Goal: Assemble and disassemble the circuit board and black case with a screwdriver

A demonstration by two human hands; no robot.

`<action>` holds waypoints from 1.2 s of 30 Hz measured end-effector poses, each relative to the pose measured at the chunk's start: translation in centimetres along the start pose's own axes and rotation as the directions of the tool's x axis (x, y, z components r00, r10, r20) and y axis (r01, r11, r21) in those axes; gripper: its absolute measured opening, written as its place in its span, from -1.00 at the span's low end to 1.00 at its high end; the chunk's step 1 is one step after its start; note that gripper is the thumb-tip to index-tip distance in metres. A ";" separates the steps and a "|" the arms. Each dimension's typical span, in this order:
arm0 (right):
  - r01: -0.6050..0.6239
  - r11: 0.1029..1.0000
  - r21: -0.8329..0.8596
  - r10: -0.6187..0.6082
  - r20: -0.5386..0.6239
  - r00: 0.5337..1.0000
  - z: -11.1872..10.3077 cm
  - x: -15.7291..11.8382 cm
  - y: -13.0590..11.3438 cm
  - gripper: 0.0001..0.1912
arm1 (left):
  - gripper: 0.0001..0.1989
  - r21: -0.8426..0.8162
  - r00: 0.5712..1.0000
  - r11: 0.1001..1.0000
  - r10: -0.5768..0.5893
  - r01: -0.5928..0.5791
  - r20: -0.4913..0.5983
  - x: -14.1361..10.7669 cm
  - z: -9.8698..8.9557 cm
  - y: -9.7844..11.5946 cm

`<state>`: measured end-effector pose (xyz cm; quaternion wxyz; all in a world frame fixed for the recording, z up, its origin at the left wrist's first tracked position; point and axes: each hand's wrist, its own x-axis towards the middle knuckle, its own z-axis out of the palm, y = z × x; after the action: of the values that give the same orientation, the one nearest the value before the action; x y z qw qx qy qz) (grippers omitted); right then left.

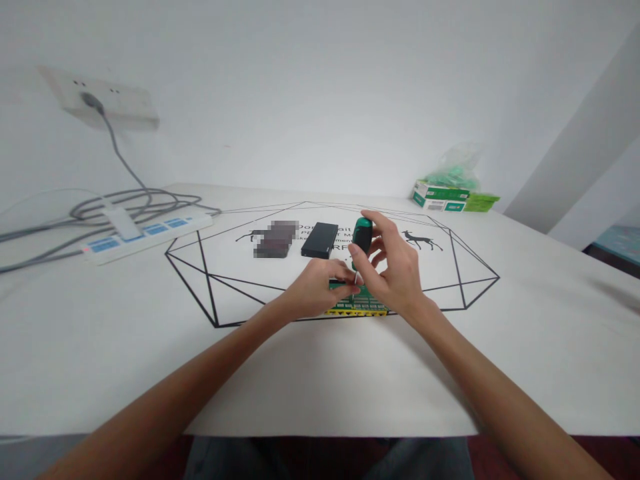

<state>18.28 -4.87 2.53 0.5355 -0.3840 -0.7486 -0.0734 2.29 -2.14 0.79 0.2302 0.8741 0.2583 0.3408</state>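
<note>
A screwdriver [363,233] with a green and black handle stands nearly upright in my right hand [395,260], whose thumb and fingers close round the handle. Its thin shaft points down at a green circuit board [370,300] with a yellow strip along the near edge. My left hand [317,287] reaches over the left part of the board, thumb and finger pinched round the lower shaft. The fingers hide the screwdriver's tip and whatever lies under it. Part of the board is covered by both hands.
Beyond my hands lie a black flat box [320,240] and a pixelated dark object [275,239]. A white power strip [150,237] and coiled grey cables [135,197] are on the left. Green-and-white boxes [440,197] with a plastic bag [455,167] stand at the back right.
</note>
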 end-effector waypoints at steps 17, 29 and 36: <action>0.029 0.999 0.027 -0.030 0.012 0.999 0.0 -0.2 0.0 -0.57 | -0.82 -0.012 0.999 1.000 -0.023 0.024 0.032 0.0 0.0 0.4; -0.032 0.998 0.045 0.034 -0.047 0.998 0.2 0.2 0.2 -0.65 | -0.78 -0.025 0.998 0.998 -0.058 0.059 0.033 0.1 0.0 0.7; -0.081 0.997 0.000 0.081 -0.016 0.997 -0.3 0.6 -0.1 -0.69 | -0.79 -0.020 0.997 0.998 -0.065 0.066 0.048 0.1 -0.1 0.7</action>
<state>18.34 -4.77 3.18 0.5438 -0.4138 -0.7281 -0.0548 2.44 -2.60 1.28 0.2566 0.8705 0.2775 0.3153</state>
